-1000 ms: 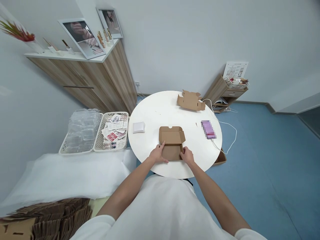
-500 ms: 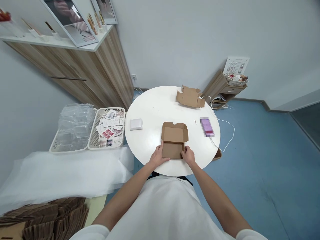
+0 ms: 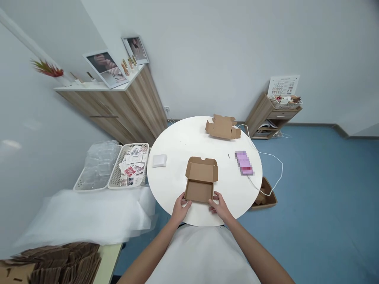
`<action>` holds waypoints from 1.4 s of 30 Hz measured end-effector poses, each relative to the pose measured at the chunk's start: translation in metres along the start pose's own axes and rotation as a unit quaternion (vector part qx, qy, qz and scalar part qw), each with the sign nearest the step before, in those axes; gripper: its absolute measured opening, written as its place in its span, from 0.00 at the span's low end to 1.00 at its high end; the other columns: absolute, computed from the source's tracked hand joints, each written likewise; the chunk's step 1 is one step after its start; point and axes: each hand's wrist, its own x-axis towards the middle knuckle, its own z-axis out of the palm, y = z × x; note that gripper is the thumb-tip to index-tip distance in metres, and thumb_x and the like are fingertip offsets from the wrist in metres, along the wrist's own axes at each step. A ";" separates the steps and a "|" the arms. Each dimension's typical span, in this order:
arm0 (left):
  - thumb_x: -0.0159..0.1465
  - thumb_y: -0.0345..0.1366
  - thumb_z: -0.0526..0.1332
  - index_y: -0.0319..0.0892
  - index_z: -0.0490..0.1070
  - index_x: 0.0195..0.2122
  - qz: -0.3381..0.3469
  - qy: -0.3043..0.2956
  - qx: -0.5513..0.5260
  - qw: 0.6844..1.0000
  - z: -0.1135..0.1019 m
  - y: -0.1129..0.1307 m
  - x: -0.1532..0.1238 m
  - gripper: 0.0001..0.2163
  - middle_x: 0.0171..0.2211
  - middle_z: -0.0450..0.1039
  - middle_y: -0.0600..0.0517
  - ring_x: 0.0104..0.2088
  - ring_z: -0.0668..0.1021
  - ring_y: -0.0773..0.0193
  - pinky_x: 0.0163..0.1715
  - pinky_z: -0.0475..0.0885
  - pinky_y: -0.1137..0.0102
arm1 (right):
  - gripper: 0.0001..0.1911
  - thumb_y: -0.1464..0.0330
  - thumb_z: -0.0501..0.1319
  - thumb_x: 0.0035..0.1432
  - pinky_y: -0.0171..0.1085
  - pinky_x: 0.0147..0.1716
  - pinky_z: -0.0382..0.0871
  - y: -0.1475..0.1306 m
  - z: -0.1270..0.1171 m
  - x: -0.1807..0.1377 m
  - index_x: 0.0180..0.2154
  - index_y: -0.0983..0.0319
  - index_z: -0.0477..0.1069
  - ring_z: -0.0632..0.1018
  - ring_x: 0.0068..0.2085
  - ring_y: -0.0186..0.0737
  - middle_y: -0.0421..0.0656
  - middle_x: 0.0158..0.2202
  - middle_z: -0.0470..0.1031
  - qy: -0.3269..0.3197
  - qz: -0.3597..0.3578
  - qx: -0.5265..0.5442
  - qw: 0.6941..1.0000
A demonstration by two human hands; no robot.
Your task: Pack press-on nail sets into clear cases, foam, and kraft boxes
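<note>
An open brown cardboard box (image 3: 199, 192) stands on the round white table (image 3: 174, 181), its lid raised at the back and its inside bare. My left hand (image 3: 181, 207) is at the box's front left corner, thumb at the front and fingers along the side. At the front right corner my right hand (image 3: 219, 206) grips in the same way. Left of the box lies a small white wrapped packet (image 3: 159, 160). Behind it, towards the far edge, sits a partly folded cardboard blank (image 3: 224, 127).
A blurred purple object (image 3: 244, 162) with a white cable lies on the table's right. White baskets with clear plastic packs (image 3: 99, 167) and printed cards (image 3: 132, 165) stand left, near white sheeting (image 3: 89, 217) and stacked cardboard (image 3: 65, 262). A cardboard bin (image 3: 268, 197) is on the floor.
The view has tilted upward. My right hand has moved from the box's right side wall to its front right corner, and the left hand has also shifted its hold at the front left.
</note>
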 end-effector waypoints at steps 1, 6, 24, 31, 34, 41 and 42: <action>0.57 0.41 0.54 0.41 0.50 0.56 -0.004 0.003 -0.001 1.000 0.004 0.002 0.000 0.27 0.54 0.58 0.43 0.43 0.73 0.64 0.41 0.68 0.70 | 0.32 0.55 0.52 0.49 0.36 0.27 0.70 0.002 -0.002 0.000 0.53 0.57 0.46 0.75 0.30 0.35 0.49 0.51 0.59 -0.003 -0.009 0.015 1.000; 0.56 0.40 0.57 0.41 0.50 0.57 -0.014 -0.001 -0.067 0.998 0.027 0.016 0.004 0.28 0.55 0.56 0.43 0.45 0.72 0.63 0.43 0.67 0.71 | 0.29 0.58 0.56 0.46 0.38 0.33 0.69 0.011 -0.022 0.012 0.50 0.59 0.53 0.74 0.32 0.36 0.49 0.50 0.61 0.027 -0.057 0.069 0.996; 0.50 0.40 0.64 0.42 0.51 0.57 -0.075 0.026 -0.213 0.974 0.050 0.046 0.003 0.34 0.55 0.55 0.40 0.52 0.66 0.55 0.46 0.65 0.65 | 0.33 0.57 0.60 0.42 0.35 0.28 0.68 0.020 -0.055 0.034 0.50 0.57 0.55 0.73 0.35 0.36 0.48 0.51 0.60 0.040 -0.031 0.137 0.989; 0.49 0.38 0.65 0.43 0.53 0.55 -0.073 0.005 -0.188 0.980 0.044 0.051 0.007 0.33 0.56 0.54 0.41 0.50 0.67 0.54 0.45 0.66 0.63 | 0.31 0.57 0.58 0.45 0.36 0.29 0.68 0.016 -0.052 0.033 0.50 0.59 0.55 0.71 0.29 0.33 0.46 0.45 0.62 0.091 -0.064 0.074 0.991; 0.51 0.38 0.64 0.43 0.54 0.55 -0.052 0.013 -0.170 0.984 0.033 0.043 0.012 0.31 0.55 0.55 0.41 0.50 0.67 0.55 0.43 0.67 0.64 | 0.29 0.58 0.57 0.47 0.36 0.27 0.66 0.016 -0.051 0.027 0.50 0.60 0.55 0.66 0.25 0.29 0.45 0.42 0.63 0.193 -0.113 0.018 0.974; 0.54 0.39 0.59 0.43 0.58 0.50 -0.020 0.155 -0.071 0.985 -0.041 0.018 0.048 0.23 0.50 0.59 0.43 0.47 0.68 0.58 0.40 0.68 0.65 | 0.24 0.64 0.57 0.49 0.37 0.29 0.65 -0.022 -0.012 0.015 0.49 0.61 0.55 0.62 0.24 0.30 0.40 0.31 0.62 0.197 -0.272 -0.050 0.941; 0.54 0.39 0.59 0.42 0.58 0.50 -0.021 0.176 -0.058 0.982 -0.056 0.015 0.056 0.23 0.50 0.58 0.43 0.47 0.68 0.58 0.40 0.68 0.65 | 0.22 0.64 0.57 0.50 0.37 0.29 0.65 -0.034 0.000 0.017 0.47 0.61 0.57 0.63 0.24 0.31 0.40 0.31 0.62 0.170 -0.281 -0.065 0.942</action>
